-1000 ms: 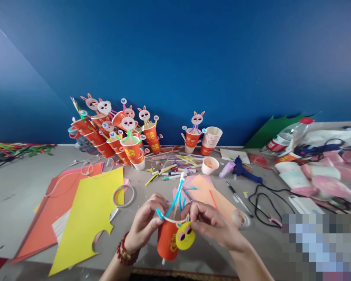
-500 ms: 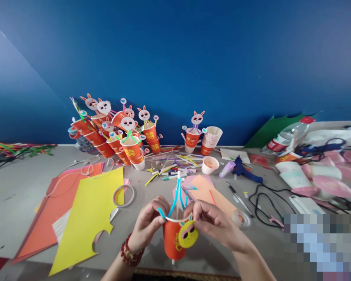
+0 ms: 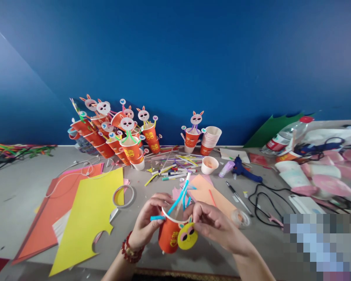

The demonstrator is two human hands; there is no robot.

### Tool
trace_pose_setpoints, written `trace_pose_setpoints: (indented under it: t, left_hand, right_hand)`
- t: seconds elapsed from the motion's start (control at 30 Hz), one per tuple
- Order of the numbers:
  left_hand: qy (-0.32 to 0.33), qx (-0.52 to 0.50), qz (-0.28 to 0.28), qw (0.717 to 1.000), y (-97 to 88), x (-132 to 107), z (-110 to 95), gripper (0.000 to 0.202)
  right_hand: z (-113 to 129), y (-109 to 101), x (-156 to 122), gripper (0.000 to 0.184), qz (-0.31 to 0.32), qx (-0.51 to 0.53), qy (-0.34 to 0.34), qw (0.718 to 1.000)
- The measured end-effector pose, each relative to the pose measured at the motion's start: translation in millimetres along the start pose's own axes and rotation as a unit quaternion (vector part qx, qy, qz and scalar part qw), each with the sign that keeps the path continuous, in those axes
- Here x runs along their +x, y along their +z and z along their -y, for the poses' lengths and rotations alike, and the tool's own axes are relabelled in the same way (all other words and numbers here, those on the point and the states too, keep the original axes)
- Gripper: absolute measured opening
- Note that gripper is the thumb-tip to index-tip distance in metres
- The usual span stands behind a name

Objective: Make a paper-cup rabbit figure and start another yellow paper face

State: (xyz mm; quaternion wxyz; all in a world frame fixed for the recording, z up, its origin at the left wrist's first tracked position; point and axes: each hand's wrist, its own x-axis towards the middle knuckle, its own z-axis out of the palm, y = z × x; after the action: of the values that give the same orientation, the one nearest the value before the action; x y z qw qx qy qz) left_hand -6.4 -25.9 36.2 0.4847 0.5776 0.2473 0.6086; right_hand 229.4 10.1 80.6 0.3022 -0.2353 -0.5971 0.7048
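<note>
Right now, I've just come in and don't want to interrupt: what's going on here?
A person is handling a red paper cup with both hands. The left hand holds it near a blue strip bent outward; the right hand pinches the edge of a yellow rabbit face by the cup's side. Farther back are red cups with white rabbit faces, and a nested stack of paper cups.

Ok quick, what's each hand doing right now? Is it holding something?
Left hand: closed, holding the red paper cup near its rim.
Right hand: closed, holding the yellow bunny face by its edge.
</note>
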Motion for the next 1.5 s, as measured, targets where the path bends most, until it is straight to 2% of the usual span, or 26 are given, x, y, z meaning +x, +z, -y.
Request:
trace_pose_setpoints:
  t: [0.27, 0.47, 0.6, 0.77, 0.9, 1.07, 1.13, 1.2, 1.3, 1.4, 1.5]
  left_hand:
    - [-0.015, 0.016, -0.005, 1.0, -3.8, -1, -1, 0.023]
    - [-0.096, -0.036, -0.002, 0.995, -14.8, 0, -6, 0.022]
    - [-0.149, -0.046, 0.0, 0.988, -21.7, 18, -21, 0.032]
    - [-0.191, 0.142, 0.096, 0.967, -22.7, 59, -51, 0.035]
    - [-0.19, 0.19, 0.185, 0.945, -19.9, 89, -69, 0.037]
    - [-0.141, 0.282, 0.241, 0.918, -1.8, 103, -76, 0.036]
    - [-0.139, 0.297, 0.257, 0.909, 6.1, 103, -75, 0.027]
    - [-0.152, 0.312, 0.243, 0.906, 10.5, 103, -71, 0.016]
    - [-0.184, 0.311, 0.187, 0.913, 10.1, 100, -63, 0.018]
    - [-0.219, 0.247, 0.145, 0.933, 5.8, 95, -54, 0.026]
    - [-0.257, 0.167, 0.13, 0.943, 2.1, 89, -48, 0.033]
  right_hand:
    - [-3, 0, 3, 0.03, -0.006, 0.012, 0.007, 1.0]
    - [0, 1, 1, 0.032, -0.016, -0.033, 0.004, 0.999]
    - [0, 3, 1, 0.031, -0.036, -0.108, 0.009, 0.993]
    - [1, 7, 4, 0.032, -0.048, -0.156, 0.021, 0.986]
    - [8, 13, 2, 0.034, -0.027, -0.147, 0.046, 0.988]
    - [17, 16, -3, 0.019, -0.014, -0.258, 0.066, 0.964]
    - [19, 15, -3, 0.016, -0.007, -0.281, 0.063, 0.958]
    - [20, 15, -3, 0.016, 0.001, -0.279, 0.057, 0.959]
    - [21, 14, -4, 0.022, 0.01, -0.249, 0.045, 0.967]
    - [22, 14, -6, 0.027, 0.02, -0.193, 0.048, 0.98]
    - [24, 14, -8, 0.028, 0.023, -0.169, 0.054, 0.984]
